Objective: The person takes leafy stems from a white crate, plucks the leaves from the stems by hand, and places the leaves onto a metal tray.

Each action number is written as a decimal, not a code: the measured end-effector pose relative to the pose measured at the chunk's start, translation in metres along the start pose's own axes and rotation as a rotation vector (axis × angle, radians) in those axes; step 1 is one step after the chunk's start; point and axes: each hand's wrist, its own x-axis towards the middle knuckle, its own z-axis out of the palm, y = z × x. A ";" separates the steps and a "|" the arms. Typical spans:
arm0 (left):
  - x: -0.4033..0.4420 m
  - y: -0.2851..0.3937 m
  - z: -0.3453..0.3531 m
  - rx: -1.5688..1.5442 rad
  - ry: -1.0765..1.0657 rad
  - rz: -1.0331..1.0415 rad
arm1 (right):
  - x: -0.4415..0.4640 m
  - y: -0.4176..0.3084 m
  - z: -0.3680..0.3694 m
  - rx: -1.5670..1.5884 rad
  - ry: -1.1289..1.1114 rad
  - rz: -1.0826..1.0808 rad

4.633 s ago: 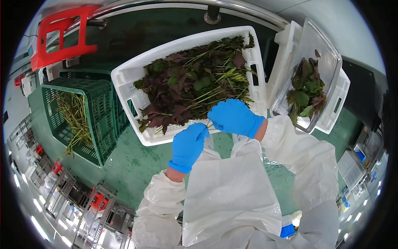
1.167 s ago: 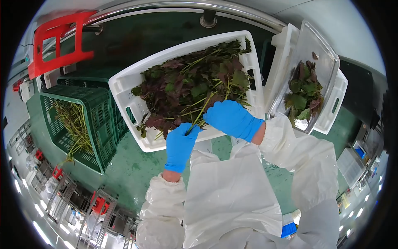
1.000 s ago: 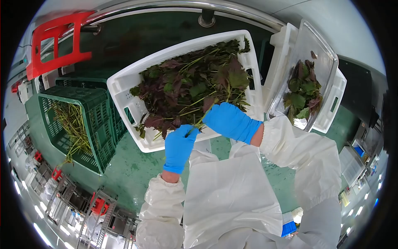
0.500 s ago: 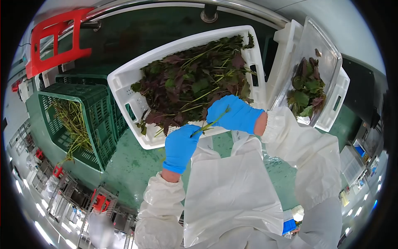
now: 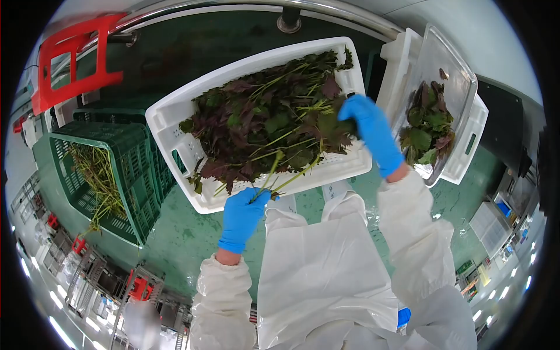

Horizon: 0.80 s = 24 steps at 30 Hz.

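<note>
My left hand (image 5: pixel 242 214), in a blue glove, is closed around the lower ends of a few green stripped stems (image 5: pixel 293 177) at the near edge of a white crate (image 5: pixel 175 105). A heap of purple-green perilla sprigs (image 5: pixel 262 116), with serrated leaves and long stems, fills much of that crate. My right hand (image 5: pixel 372 131), gloved too, is over the crate's right end with its fingers curled. Dark leaves show right beside its fingertips; whether they are in its grip is hidden.
At the right, a clear plastic tub (image 5: pixel 464 64) with loose perilla leaves (image 5: pixel 429 125) rests on another white crate (image 5: pixel 475 134). On the left, a green crate (image 5: pixel 137 192) contains bare stems (image 5: pixel 102 181). A red frame (image 5: pixel 44 87) and steel rail (image 5: pixel 204 10) stand beyond.
My right hand has moved away from my left, up and right to the crate's right end. My left hand has shifted slightly down and left, still gripping stems.
</note>
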 end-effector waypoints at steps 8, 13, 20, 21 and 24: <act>-0.002 -0.006 -0.022 -0.256 -0.044 -0.165 | -0.017 -0.024 0.019 -0.803 -0.428 -0.214; -0.007 -0.007 -0.031 -0.277 -0.038 -0.183 | -0.009 0.029 0.033 -1.102 -0.429 -0.731; -0.013 -0.022 -0.040 -0.519 -0.233 -0.326 | -0.001 0.026 0.036 -0.745 -0.361 -0.397; -0.016 -0.018 -0.041 -0.546 -0.249 -0.344 | 0.004 0.039 0.035 -0.627 -0.231 -0.304; -0.020 -0.029 -0.049 -0.624 -0.327 -0.356 | 0.014 0.046 0.009 -0.271 0.004 0.146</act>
